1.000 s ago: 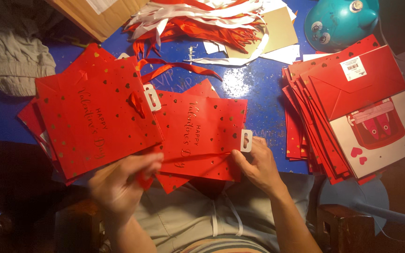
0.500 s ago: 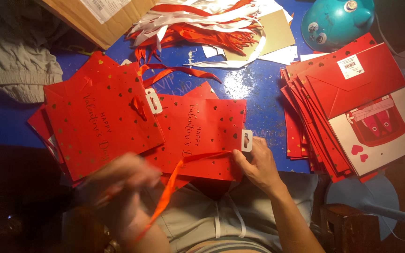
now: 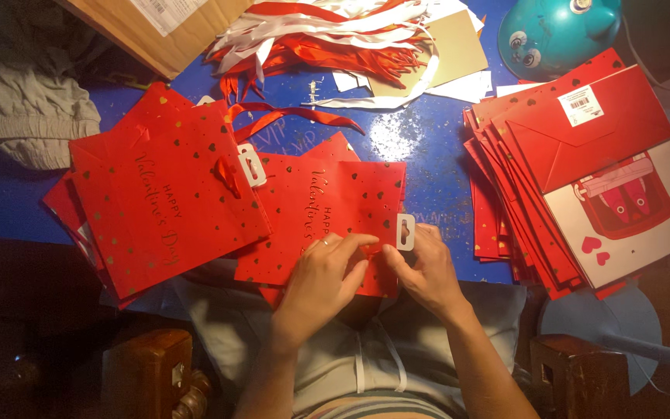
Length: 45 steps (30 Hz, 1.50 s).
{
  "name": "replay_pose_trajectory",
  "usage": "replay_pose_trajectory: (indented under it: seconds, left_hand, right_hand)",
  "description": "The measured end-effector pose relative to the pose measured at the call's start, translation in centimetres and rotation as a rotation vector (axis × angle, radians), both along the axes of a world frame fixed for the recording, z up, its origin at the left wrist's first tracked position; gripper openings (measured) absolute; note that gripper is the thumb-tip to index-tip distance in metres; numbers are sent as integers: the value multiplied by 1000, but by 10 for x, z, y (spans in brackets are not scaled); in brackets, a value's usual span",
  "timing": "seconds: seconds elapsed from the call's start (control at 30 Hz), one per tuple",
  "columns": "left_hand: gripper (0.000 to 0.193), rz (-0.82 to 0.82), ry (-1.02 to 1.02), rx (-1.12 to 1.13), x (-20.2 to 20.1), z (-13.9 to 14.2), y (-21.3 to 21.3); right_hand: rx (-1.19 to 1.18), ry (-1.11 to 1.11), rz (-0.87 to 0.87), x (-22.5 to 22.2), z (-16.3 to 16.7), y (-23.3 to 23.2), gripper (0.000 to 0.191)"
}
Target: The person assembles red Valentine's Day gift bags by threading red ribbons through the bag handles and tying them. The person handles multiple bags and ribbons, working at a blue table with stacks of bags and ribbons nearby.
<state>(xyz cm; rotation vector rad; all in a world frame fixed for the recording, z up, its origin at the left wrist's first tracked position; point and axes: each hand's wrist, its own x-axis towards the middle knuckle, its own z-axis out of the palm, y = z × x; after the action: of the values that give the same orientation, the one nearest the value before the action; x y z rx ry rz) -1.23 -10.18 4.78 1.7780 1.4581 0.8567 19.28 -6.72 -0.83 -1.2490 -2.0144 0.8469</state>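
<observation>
Since a moment ago: left hand (image 3: pixel 321 278) back up from below the near edge of the blue tabletop (image 3: pixel 428 140), no longer blurred in motion with a red ribbon trailing; now settled on the flat red paper gift bag with gold hearts (image 3: pixel 327 213) at the middle of the near edge. Ribbon no longer visible at the hands, so probably threaded or tucked under, though hidden from view. Bag itself unmoved.

Left hand lying palm-down, fingers loosely curled and pressed onto the bag's lower part, thumb side toward the other hand; not clenched, nothing clearly pinched. Right hand (image 3: pixel 426 271) just beside it, fingertips drawn together at the white plastic hang tab (image 3: pixel 405 232) on the bag's right edge, seemingly pinching the paper there. Hands close, almost touching.

Toward the left edge: pile of matching red bags (image 3: pixel 157 202), tilted, overlapping the worked bag. Along the right edge: fanned stack of red and white bags (image 3: pixel 583 163). At the far edge: heap of red and white ribbons (image 3: pixel 327 35), brown cardboard box (image 3: pixel 157 31), teal round toy (image 3: pixel 556 31).
</observation>
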Motion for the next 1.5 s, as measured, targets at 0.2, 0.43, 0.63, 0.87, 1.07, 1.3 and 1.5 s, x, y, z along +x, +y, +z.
replay_pose_trajectory:
  seconds: [0.2, 0.43, 0.63, 0.87, 1.07, 1.3, 1.5]
  left_hand:
    - [25, -139, -437, -266, -15, 11, -14]
    - [10, -485, -1092, -332, -31, 18, -30]
    - [10, -397, -1253, 190, -36, 40, -32]
    - [18, 160, -522, 681, -25, 54, -9]
    - [20, 253, -709, 814, -33, 56, -5]
    - [29, 108, -1287, 537, -30, 63, -8]
    - [29, -317, -1609, 140, -37, 41, -6]
  right_hand:
    - [-26, 11, -14, 1, -2, 0, 19]
    - [-22, 31, -12, 2, -4, 0, 18]
    - [-28, 17, -14, 1, -6, 0, 17]
    - [41, 36, 1, 1, -7, 1, 18]
    - [13, 27, 8, 0, -7, 0, 18]
    - [36, 10, -19, -3, -5, -1, 19]
    - [-144, 73, -133, -8, 5, -1, 52]
